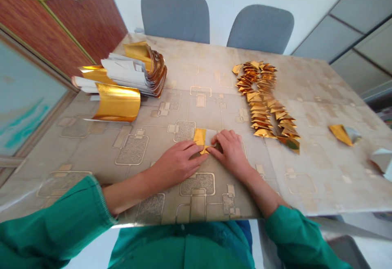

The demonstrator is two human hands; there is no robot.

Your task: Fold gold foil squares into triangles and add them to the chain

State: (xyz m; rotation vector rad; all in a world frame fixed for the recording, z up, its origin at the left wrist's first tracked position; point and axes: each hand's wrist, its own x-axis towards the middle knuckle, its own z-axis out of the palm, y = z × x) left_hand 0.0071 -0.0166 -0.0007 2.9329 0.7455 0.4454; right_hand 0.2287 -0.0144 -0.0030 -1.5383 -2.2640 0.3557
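Two hands meet on one gold paper (200, 137), mostly hidden: left hand (177, 163) pressing flat, unclenched; right hand (230, 150) curled over it, grip hard to tell.

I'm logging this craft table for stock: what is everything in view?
table: one, beige patterned cover, fills the middle
chairs: two, grey, behind the table
cabinet: one, reddish wood, far left
sheet stack: one, gold and white, table's left
curled sheet: one, gold, in front of the stack
folded pieces: many, gold, two rows right of centre
loose pieces: two, gold and silvery, table's right edge
sheet: one, gold, partly folded, under both hands
sleeves: two, green, bottom
left hand: one, flat on the sheet
right hand: one, fingertips on the sheet
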